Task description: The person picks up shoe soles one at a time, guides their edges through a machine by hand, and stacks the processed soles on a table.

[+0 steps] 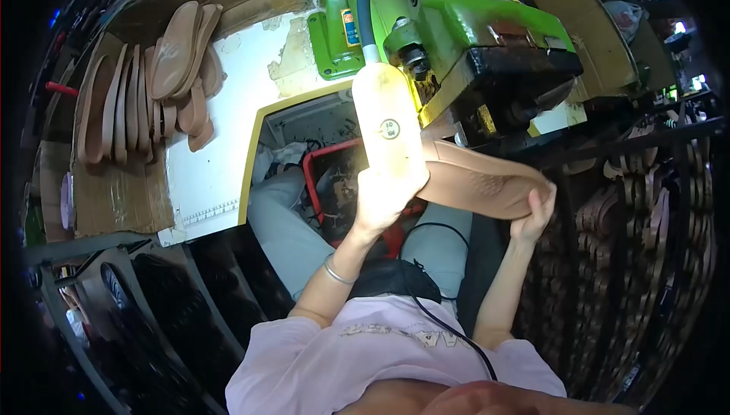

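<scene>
A tan shoe insole (pixel 483 179) is stretched between my two hands, below the head of the green machine (pixel 471 4). My left hand (pixel 388 198) is closed on its left end, beside the lower edge of a brightly lit lamp (pixel 388 111). At the insole's right end, my right hand (pixel 534 213) grips the rounded tip, with the thumb on top. The insole's left part passes close under the machine's dark lower arm (pixel 509 88); whether it touches there cannot be made out.
On the left, a cardboard box (pixel 114 209) holds several insoles (pixel 176 50) on a white table (pixel 209 179) with a yellow edge. A red metal frame (pixel 308 179) stands below, between the knees. Racks packed with soles (pixel 639 240) fill the right side. Another cardboard box (pixel 601 42) stands behind the machine.
</scene>
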### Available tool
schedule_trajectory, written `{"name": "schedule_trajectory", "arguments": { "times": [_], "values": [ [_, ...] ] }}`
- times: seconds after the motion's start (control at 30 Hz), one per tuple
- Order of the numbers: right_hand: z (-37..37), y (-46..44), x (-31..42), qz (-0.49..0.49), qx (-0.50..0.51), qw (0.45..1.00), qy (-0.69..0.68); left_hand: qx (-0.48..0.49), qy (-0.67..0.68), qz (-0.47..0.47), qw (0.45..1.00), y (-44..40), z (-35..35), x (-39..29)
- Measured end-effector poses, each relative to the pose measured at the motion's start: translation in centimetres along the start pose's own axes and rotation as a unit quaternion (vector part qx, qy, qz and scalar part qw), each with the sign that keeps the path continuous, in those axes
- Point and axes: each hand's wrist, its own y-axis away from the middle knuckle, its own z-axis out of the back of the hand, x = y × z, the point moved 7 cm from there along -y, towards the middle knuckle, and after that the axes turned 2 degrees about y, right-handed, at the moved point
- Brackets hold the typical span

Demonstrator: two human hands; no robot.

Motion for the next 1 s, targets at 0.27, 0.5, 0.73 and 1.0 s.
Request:
{"name": "schedule_trajectory", "arguments": {
  "times": [0.27,0.5,0.73,1.0],
  "values": [
    [-4.8,-7.2,1.0,-0.012,0.034,0.999,-0.028,-0.023,-0.047,-0.036,0.998,0.6,0.1,-1.8],
    [-10.1,-6.8,-0.7,-0.036,0.104,0.990,-0.088,-0.083,-0.047,-0.070,0.993,2.5,3.2,-6.3],
    [-10.8,-2.9,-2.3,-0.064,0.104,0.989,-0.082,-0.131,-0.032,-0.061,0.989,4.7,6.2,-7.5],
    [-0.9,1.0,-3.1,-0.064,-0.047,0.990,-0.116,-0.066,0.038,-0.001,0.997,1.4,-0.6,-4.7]
  ]
}}
